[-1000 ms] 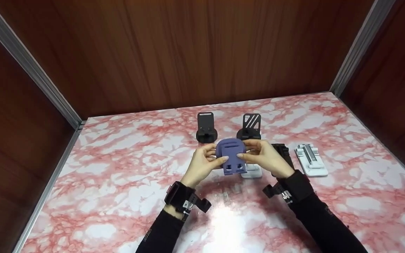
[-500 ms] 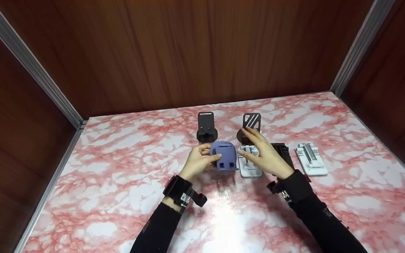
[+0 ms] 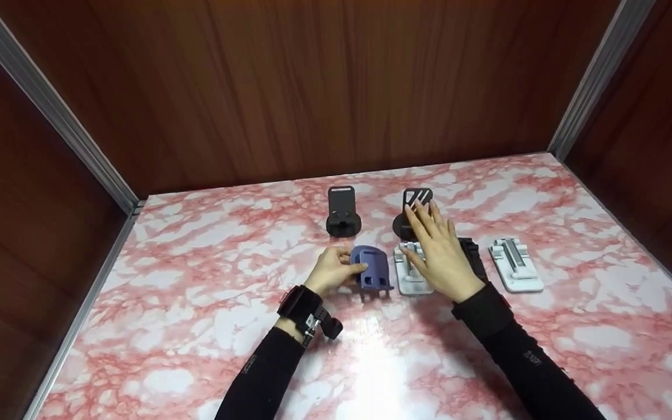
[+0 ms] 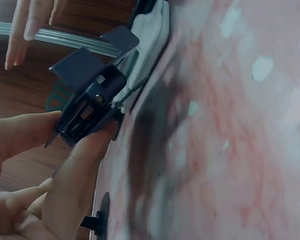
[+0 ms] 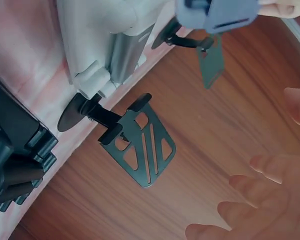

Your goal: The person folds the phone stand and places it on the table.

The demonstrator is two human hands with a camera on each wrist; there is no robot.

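Note:
My left hand (image 3: 329, 269) pinches a purple phone stand (image 3: 374, 263) by its left edge, thumb on the near face. In the left wrist view the purple stand (image 4: 79, 69) shows its hinge and lower lips, close over the table. My right hand (image 3: 444, 254) holds nothing; its fingers are spread and straight, above a white phone stand (image 3: 415, 287) lying folded. Those fingertips overlap an upright black phone stand with slanted slots (image 3: 408, 226) in the head view. The right wrist view shows the fingers apart from this slotted stand.
An upright black phone stand (image 3: 342, 201) with a round base is at the back, left of the slotted one. A folded black stand (image 3: 472, 251) lies partly behind my right hand. Farther right lies another white stand (image 3: 525, 284). Wood panels (image 3: 336, 87) enclose the marbled table (image 3: 196, 326).
My right hand has let go of the purple stand, moved right and spread its fingers. My left hand has lowered the stand slightly and turned it.

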